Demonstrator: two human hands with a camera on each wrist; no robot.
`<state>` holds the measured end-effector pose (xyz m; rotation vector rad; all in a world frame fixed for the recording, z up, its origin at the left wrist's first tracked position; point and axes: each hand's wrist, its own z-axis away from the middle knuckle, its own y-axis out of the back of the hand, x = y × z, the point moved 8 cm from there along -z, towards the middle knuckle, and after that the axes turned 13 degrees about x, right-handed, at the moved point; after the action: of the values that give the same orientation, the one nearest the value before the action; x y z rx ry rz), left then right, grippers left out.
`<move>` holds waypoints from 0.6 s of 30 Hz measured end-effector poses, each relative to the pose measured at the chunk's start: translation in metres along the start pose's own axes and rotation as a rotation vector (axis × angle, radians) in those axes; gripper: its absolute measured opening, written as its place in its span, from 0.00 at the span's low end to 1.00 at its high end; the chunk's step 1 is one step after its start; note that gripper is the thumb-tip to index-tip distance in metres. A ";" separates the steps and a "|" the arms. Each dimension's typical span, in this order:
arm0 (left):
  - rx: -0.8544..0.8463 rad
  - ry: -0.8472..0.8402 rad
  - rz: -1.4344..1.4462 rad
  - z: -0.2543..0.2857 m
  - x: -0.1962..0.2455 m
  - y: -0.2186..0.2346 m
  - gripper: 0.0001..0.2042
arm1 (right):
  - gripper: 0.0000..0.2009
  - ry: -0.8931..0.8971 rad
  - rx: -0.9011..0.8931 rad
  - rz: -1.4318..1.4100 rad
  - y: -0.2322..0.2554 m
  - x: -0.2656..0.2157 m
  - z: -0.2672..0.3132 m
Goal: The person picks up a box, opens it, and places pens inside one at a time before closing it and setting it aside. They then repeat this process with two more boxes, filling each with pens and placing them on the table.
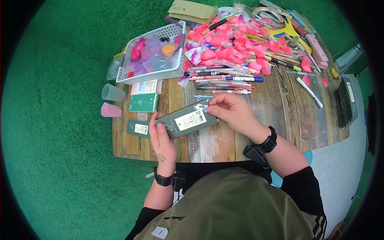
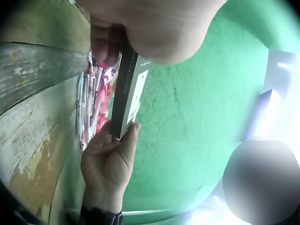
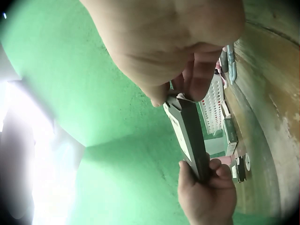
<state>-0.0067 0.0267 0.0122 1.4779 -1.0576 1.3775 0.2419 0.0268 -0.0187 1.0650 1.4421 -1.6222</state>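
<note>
A long dark grey box (image 1: 187, 119) with a white barcode label is tilted above the near side of the wooden table. My left hand (image 1: 163, 141) grips its left end, thumb on the labelled face and fingers underneath. At the opposite end, the thumb and fingers of my right hand (image 1: 233, 115) pinch the edge. In the right wrist view, the end of the box (image 3: 190, 126) by the right fingertips shows raised flaps. The left wrist view shows the narrow side of the box (image 2: 124, 96) running between both hands.
Behind the box lie rows of pens (image 1: 226, 79) and pink petals (image 1: 240, 42). A white basket (image 1: 154, 75) holds bagged items. Left of the hands are a green box (image 1: 143, 103), a smaller dark box (image 1: 138, 127), and two cups, one clear (image 1: 113, 93), one pink (image 1: 111, 110).
</note>
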 end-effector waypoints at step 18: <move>0.100 -0.280 -0.663 -0.186 0.015 0.107 0.36 | 0.16 0.069 -0.083 0.402 -0.010 -0.007 0.008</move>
<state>-0.1627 0.1722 0.0390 1.9081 -0.5683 0.7742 0.2347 0.0197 -0.0074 1.2780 1.2294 -1.2411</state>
